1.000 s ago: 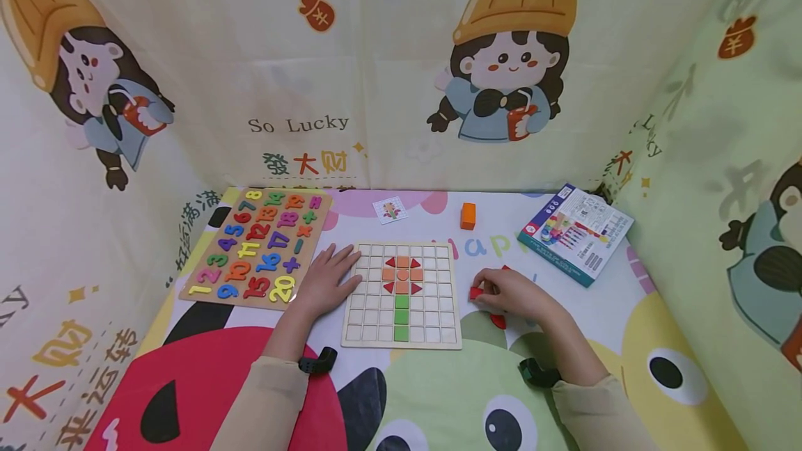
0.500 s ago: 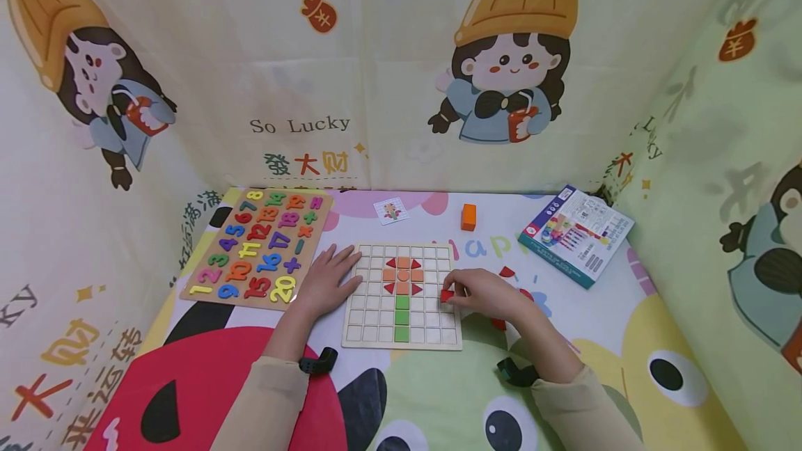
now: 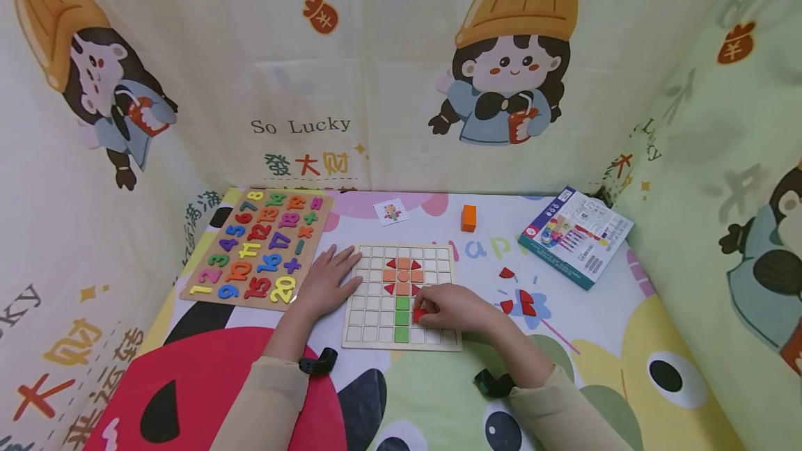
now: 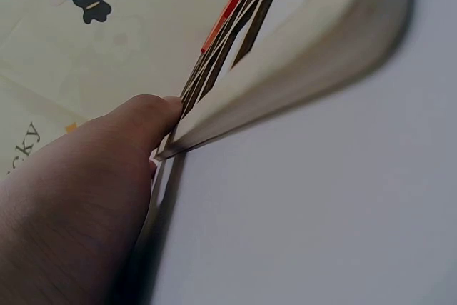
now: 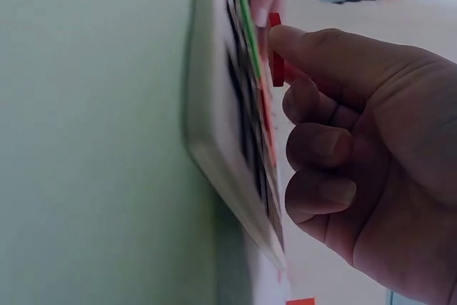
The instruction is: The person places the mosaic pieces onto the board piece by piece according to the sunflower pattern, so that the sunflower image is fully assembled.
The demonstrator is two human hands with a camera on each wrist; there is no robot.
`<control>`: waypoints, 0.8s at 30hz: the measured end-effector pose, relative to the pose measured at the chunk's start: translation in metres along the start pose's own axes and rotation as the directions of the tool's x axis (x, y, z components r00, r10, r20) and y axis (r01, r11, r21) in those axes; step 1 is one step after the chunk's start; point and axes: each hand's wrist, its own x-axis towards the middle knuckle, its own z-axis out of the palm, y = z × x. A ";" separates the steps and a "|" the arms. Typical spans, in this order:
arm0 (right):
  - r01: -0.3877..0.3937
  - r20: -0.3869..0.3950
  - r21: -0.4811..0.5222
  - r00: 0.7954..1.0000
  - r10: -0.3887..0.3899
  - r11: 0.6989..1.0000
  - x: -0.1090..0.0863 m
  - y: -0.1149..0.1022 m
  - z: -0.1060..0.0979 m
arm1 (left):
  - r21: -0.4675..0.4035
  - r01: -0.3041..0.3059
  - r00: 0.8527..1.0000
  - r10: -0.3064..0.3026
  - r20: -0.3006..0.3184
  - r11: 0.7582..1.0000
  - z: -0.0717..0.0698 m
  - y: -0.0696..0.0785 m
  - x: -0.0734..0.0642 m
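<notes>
My right hand (image 3: 454, 307) pinches a small flat red piece (image 3: 419, 314) between thumb and index finger, over the wooden grid board (image 3: 370, 303) just right of its green squares (image 3: 402, 317). In the right wrist view the red piece (image 5: 277, 69) stands on edge above the board, and the other fingers are curled in. The left hand (image 3: 324, 285) lies with fingers spread at the board's left edge. Its thumb touches that edge in the left wrist view. An orange flower shape with red triangles fills the upper middle cells, partly covered by the right hand.
Several loose red pieces (image 3: 527, 303) lie right of the board. Behind it are a pattern card (image 3: 391, 211) and an orange block (image 3: 468, 218). A number puzzle board (image 3: 250, 250) stands left, a boxed set (image 3: 578, 236) at back right.
The right hand has carried the red piece leftward from the tablecloth over the board to beside the green squares. The loose red pieces are now uncovered. The left hand has stayed put.
</notes>
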 end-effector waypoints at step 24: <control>0.001 0.015 -0.012 1.000 -0.001 1.000 0.002 -0.003 0.009 | 0.006 0.001 1.000 -0.001 0.000 1.000 0.001 -0.001 0.001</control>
